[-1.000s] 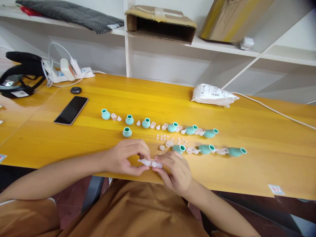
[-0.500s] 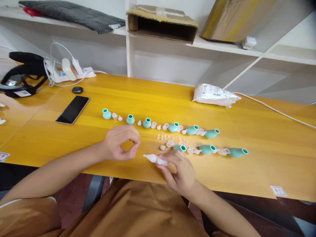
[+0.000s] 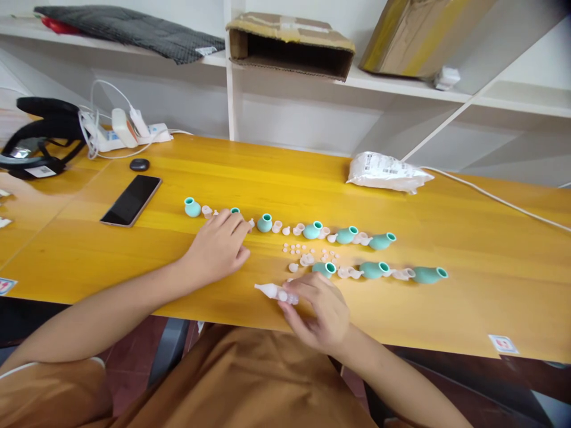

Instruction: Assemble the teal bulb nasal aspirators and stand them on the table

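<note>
My right hand [image 3: 319,306] pinches a clear tube with a white pointed nozzle [image 3: 270,290] between thumb and fingers, its tip pointing left above the table's front part. My left hand [image 3: 220,244] is over the back row, palm down with the thumb apart from the fingers. Its fingertips reach a teal squeeze bulb [image 3: 235,210], which they mostly hide; whether they touch it I cannot tell. Other teal bulbs [image 3: 264,223] stand or lie in two rows, with small translucent cups [image 3: 298,229] and pointed caps [image 3: 286,230] between them. Several tiny discs [image 3: 298,247] lie between the rows.
On the wooden table's left are a phone [image 3: 131,201], a small black case [image 3: 140,164], a power strip [image 3: 156,132] with cables and a black headset [image 3: 44,137]. A white plastic package [image 3: 386,172] lies at the back. Cardboard boxes [image 3: 289,30] sit on the shelf above.
My left hand has moved up and away from the nozzle to the back row, its curled fingers opening over a teal bulb. My right hand has shifted slightly left and down with the nozzle.
</note>
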`<state>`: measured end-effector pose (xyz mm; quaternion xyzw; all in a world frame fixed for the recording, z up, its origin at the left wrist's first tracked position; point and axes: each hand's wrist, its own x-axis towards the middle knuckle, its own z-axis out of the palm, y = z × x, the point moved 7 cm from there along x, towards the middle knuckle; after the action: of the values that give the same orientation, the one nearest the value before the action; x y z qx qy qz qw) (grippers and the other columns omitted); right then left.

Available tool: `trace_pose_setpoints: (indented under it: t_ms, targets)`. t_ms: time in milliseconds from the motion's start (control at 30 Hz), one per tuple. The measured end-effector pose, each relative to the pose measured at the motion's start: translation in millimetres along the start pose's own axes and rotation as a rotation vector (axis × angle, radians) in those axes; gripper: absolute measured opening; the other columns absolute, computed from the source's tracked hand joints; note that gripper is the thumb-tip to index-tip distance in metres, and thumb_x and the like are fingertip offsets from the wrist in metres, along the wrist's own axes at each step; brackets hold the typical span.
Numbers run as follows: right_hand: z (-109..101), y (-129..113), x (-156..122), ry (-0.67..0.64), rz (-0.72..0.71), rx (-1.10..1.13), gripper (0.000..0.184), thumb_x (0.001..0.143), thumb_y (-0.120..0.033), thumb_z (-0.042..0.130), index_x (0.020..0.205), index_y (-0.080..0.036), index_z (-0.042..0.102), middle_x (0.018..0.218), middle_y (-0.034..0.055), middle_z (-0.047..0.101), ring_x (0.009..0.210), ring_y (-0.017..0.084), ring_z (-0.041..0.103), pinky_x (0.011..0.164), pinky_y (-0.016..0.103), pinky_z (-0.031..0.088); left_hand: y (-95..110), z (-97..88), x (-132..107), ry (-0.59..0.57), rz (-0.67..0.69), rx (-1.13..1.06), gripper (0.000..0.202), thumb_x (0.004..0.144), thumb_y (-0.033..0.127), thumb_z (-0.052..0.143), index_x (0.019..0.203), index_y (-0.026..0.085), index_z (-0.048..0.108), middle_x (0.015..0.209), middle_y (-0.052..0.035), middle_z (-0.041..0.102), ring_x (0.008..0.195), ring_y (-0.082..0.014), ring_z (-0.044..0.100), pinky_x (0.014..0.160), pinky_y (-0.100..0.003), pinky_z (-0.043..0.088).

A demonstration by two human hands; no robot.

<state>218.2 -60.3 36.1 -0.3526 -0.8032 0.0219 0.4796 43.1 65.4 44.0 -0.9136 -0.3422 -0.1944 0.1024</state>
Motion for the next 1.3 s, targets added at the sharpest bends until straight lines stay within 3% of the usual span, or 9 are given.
trace_pose_setpoints:
  t_ms: [167,333,533,700,933,1100,1200,1300]
  targets:
    - [0.5,-1.2,2.5,0.006,-0.003,-0.005,0.038,0.099,-0.010,0.071,0.134,-0.022,0.064,0.096,0.0061,0.083,0.074,0.022,0.075,0.067,0.038,0.059,2.2,4.5,-2.9,-0.068,-0.035,0.015,0.033,0.090,0.008,0.063,0.123,0.013,0.071,0.114,-0.0178,0.070,0.111,-0.0394,0.063,0.098,-0.054,0.057]
    - [1.9,-0.9,1.8,-0.007,-0.017,0.000,0.036,0.099,-0.009,0.071,0.132,-0.020,0.064,0.096,0.0070,0.082,0.076,0.021,0.075,0.068,0.037,0.058,2.6,10.3,-5.4,-0.071,-0.003,-0.028,0.033,0.092,0.002,0.058,0.121,0.013,0.069,0.112,-0.0156,0.069,0.110,-0.0362,0.064,0.101,-0.052,0.058]
    - [15.0,-4.2,-3.8,-0.138,-0.130,-0.016,0.038,0.096,-0.008,0.069,0.132,-0.019,0.063,0.099,0.0069,0.082,0.083,0.021,0.076,0.070,0.036,0.058,0.1,14.2,-9.9,-0.052,-0.044,-0.236,0.015,0.100,0.009,0.058,0.110,0.017,0.066,0.110,-0.0111,0.069,0.110,-0.0312,0.065,0.103,-0.049,0.058]
    - [20.8,-4.9,-3.0,-0.200,-0.136,0.011,0.032,0.095,-0.006,0.064,0.123,-0.021,0.061,0.098,0.0046,0.080,0.082,0.018,0.074,0.070,0.034,0.055,0.8,17.0,-12.4,-0.083,-0.027,-0.414,0.022,0.097,0.003,0.057,0.110,0.019,0.064,0.110,-0.0071,0.071,0.112,-0.0276,0.066,0.101,-0.044,0.058]
    - [39.2,-13.1,-4.5,-0.427,-0.293,-0.096,0.012,0.112,-0.010,0.060,0.111,-0.019,0.069,0.113,0.0053,0.083,0.091,0.016,0.074,0.082,0.035,0.053,8.9,13.6,-14.5,-0.031,0.002,-0.557,0.005,0.109,0.017,0.062,0.107,0.020,0.066,0.103,-0.0038,0.075,0.103,-0.0238,0.068,0.095,-0.040,0.057]
    - [38.5,-11.2,-4.0,-0.407,-0.287,-0.110,0.008,0.112,-0.015,0.068,0.108,-0.016,0.074,0.126,0.0026,0.084,0.108,0.018,0.073,0.080,0.036,0.051,15.3,8.1,-13.4,-0.039,0.044,-0.553,0.002,0.109,0.021,0.066,0.111,0.021,0.068,0.105,-0.0033,0.077,0.106,-0.0252,0.068,0.097,-0.041,0.057]
    - [37.2,-12.1,-4.5,-0.388,-0.300,-0.141,0.014,0.113,-0.014,0.065,0.103,-0.017,0.075,0.128,0.0024,0.085,0.103,0.017,0.072,0.075,0.036,0.049,15.6,14.5,-14.2,-0.072,0.031,-0.583,0.004,0.110,0.020,0.064,0.112,0.021,0.067,0.106,-0.0039,0.076,0.105,-0.0239,0.070,0.094,-0.038,0.058]
    - [37.0,-13.0,-4.0,-0.404,-0.293,-0.140,0.020,0.116,-0.013,0.057,0.113,-0.017,0.076,0.128,0.0048,0.085,0.098,0.017,0.071,0.075,0.036,0.050,15.0,22.1,-17.0,-0.082,0.024,-0.572,0.006,0.111,0.020,0.062,0.116,0.020,0.066,0.109,-0.0060,0.075,0.105,-0.0243,0.072,0.092,-0.038,0.060]
